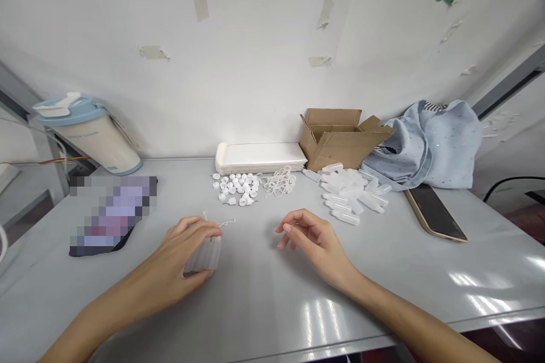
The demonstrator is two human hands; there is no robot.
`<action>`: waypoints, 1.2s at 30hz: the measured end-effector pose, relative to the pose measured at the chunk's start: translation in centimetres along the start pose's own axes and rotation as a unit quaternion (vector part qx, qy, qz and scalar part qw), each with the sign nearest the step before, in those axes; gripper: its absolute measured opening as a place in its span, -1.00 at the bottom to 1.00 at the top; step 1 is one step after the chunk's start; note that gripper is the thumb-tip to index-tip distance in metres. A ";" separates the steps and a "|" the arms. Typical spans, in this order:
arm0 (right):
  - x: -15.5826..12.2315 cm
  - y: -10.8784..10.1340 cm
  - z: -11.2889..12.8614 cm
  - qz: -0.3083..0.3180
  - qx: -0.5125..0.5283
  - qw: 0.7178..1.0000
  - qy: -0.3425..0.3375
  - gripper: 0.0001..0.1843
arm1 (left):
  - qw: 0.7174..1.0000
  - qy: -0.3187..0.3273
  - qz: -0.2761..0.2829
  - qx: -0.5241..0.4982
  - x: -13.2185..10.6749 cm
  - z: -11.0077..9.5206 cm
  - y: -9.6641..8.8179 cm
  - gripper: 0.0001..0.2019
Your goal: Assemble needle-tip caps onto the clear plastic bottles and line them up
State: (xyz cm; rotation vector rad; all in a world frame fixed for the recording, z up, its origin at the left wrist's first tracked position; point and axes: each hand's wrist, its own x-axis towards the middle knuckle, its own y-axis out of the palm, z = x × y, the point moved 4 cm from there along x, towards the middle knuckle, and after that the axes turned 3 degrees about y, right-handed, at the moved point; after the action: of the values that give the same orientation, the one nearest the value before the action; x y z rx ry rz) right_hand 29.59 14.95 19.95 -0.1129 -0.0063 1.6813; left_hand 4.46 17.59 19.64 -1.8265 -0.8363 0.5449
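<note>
My left hand [187, 249] is closed around a translucent plastic piece [206, 255] at the left front of the table. Its exact kind is hard to tell, as the fingers cover much of it. White string ends [225, 222] stick out past the fingertips. Over the middle of the table is my right hand [310, 241], its fingers loosely curled and apart, with nothing visible in them. Small white caps with thin tips [240, 186] lie beyond the hands, beside a heap of white string loops [281, 181]. Translucent squeeze bottles [347, 190] are piled farther right.
At the back are a stack of white padded envelopes [261, 156] and an open cardboard box [340, 144]. A blue cloth bag [451, 142] and a phone [436, 212] lie right. Left are a tumbler [96, 139] and a flat item with a blurred surface [117, 212].
</note>
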 end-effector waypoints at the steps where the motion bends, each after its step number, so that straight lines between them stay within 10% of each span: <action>1: 0.0 0.0 0.0 0.000 -0.001 1.000 0.000 -0.83 | 1.000 0.002 -0.001 0.001 0.0 -0.1 -0.1 -0.55; 15: 1.1 -1.0 -0.3 -0.001 -0.120 0.993 -0.025 -0.84 | 0.999 0.044 -0.014 -0.024 4.1 -3.0 -1.3 -0.70; 26: 2.3 -6.7 1.4 -0.073 -0.511 0.857 0.003 -0.79 | 0.992 0.096 -0.070 0.045 15.8 -4.3 0.0 -0.76; 36: 1.3 -9.6 2.8 -0.110 -0.565 0.815 0.068 -0.78 | 0.985 -0.028 -0.146 -0.089 15.2 -4.0 -3.1 -0.78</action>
State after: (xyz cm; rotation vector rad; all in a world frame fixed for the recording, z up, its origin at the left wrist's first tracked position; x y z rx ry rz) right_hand 38.76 17.52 23.32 -1.0841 -0.8896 1.2283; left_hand 16.33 27.32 24.16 -1.8111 -1.1998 0.3446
